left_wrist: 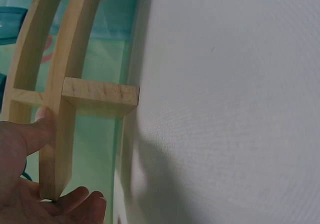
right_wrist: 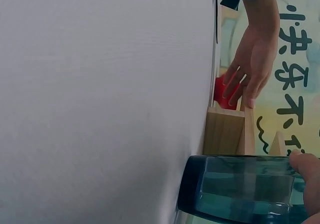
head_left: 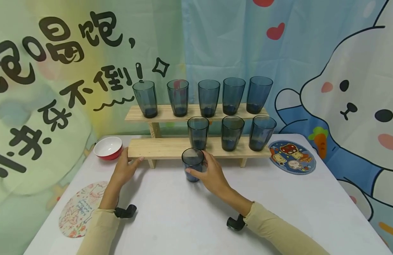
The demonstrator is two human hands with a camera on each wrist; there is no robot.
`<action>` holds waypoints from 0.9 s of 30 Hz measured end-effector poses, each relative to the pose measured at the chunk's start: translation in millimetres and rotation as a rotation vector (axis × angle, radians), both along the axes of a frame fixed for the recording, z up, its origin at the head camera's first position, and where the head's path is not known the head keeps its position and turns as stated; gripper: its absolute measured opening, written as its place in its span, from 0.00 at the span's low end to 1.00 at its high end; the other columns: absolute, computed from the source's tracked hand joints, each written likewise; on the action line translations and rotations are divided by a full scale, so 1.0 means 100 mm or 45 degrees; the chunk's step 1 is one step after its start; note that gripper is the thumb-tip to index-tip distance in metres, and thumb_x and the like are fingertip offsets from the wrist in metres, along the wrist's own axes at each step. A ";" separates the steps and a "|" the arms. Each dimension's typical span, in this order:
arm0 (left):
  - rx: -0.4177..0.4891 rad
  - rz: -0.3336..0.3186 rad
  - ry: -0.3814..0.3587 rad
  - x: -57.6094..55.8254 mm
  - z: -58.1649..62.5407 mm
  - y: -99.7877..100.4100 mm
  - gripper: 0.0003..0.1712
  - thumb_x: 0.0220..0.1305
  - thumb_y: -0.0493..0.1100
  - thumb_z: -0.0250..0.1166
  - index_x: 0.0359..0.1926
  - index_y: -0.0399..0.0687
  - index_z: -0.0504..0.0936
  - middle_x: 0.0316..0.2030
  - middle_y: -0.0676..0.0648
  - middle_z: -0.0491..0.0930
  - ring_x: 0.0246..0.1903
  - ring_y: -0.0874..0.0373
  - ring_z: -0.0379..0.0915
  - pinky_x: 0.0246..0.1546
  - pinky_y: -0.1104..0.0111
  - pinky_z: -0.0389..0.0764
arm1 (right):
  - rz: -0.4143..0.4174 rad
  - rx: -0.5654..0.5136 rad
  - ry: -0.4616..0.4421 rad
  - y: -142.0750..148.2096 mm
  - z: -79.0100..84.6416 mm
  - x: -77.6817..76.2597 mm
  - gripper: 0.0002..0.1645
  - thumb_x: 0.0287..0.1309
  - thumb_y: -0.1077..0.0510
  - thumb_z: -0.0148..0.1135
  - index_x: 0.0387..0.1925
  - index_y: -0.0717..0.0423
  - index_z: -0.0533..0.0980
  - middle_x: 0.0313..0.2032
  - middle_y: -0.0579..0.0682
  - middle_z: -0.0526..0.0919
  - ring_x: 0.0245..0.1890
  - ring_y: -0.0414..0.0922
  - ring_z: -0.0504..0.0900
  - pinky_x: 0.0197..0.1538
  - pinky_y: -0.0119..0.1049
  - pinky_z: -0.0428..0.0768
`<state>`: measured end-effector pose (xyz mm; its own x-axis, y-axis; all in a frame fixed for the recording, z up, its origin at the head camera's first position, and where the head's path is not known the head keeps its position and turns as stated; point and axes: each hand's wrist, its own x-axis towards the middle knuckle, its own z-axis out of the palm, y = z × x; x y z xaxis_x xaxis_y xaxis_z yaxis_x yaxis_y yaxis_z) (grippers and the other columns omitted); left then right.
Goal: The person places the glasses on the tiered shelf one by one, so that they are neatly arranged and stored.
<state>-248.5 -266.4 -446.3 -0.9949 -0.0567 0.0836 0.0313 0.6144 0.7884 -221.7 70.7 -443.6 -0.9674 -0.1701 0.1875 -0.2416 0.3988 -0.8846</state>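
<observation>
My right hand [head_left: 214,175] grips a blue-tinted drinking glass [head_left: 192,166], thumb on the near side and fingers round its right. Held upright, the glass is in front of the two-tier wooden shelf [head_left: 158,148]; in the right wrist view its dark base shows close to the white tabletop. My left hand [head_left: 124,169] holds the left end of the lower board, the thumb on its upper face and the fingers at the end and underneath, as the left wrist view shows. Three matching glasses [head_left: 232,134] stand on the lower board's middle and right.
Several more blue glasses [head_left: 209,98] line the upper board [head_left: 163,110]. A red bowl with a white inside [head_left: 108,148] sits left of the shelf. Round mats lie on the table, a floral one [head_left: 78,212] under the left forearm and a blue one [head_left: 292,157] at right.
</observation>
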 end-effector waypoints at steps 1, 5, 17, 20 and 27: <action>0.000 -0.001 0.001 0.00 0.00 0.00 0.43 0.79 0.44 0.62 0.79 0.28 0.50 0.73 0.24 0.61 0.73 0.28 0.61 0.76 0.40 0.60 | 0.002 0.001 0.004 0.00 0.00 0.00 0.54 0.57 0.41 0.80 0.78 0.55 0.64 0.68 0.56 0.75 0.69 0.54 0.77 0.69 0.53 0.78; -0.003 -0.002 0.000 -0.01 -0.01 0.00 0.43 0.79 0.44 0.62 0.79 0.28 0.49 0.73 0.24 0.61 0.72 0.28 0.62 0.76 0.40 0.61 | 0.014 0.000 0.016 0.01 0.00 -0.01 0.53 0.58 0.42 0.80 0.77 0.54 0.65 0.67 0.55 0.77 0.68 0.52 0.78 0.68 0.51 0.79; 0.004 -0.006 0.004 -0.01 -0.02 0.00 0.43 0.78 0.44 0.63 0.79 0.28 0.50 0.73 0.24 0.62 0.73 0.29 0.62 0.76 0.40 0.61 | 0.019 -0.030 0.015 0.03 0.01 0.00 0.54 0.58 0.43 0.80 0.78 0.56 0.64 0.67 0.56 0.76 0.68 0.52 0.78 0.68 0.49 0.79; 0.004 -0.014 0.009 -0.01 -0.02 0.00 0.43 0.78 0.44 0.63 0.79 0.27 0.50 0.72 0.24 0.62 0.73 0.28 0.61 0.76 0.40 0.61 | 0.027 -0.056 0.027 0.01 0.05 0.03 0.53 0.58 0.44 0.80 0.77 0.56 0.66 0.66 0.55 0.77 0.67 0.52 0.79 0.68 0.48 0.79; -0.007 -0.008 0.007 -0.02 -0.02 -0.01 0.44 0.78 0.45 0.63 0.79 0.28 0.50 0.72 0.23 0.62 0.73 0.27 0.61 0.76 0.38 0.60 | 0.104 -0.088 0.050 -0.14 0.24 0.11 0.51 0.57 0.45 0.81 0.76 0.52 0.67 0.66 0.51 0.78 0.66 0.49 0.80 0.67 0.46 0.80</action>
<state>-250.7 -267.3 -448.5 -0.9948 -0.0499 0.0891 0.0393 0.6183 0.7850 -210.7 56.4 -419.3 -0.9427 -0.2332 0.2388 -0.3055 0.3150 -0.8986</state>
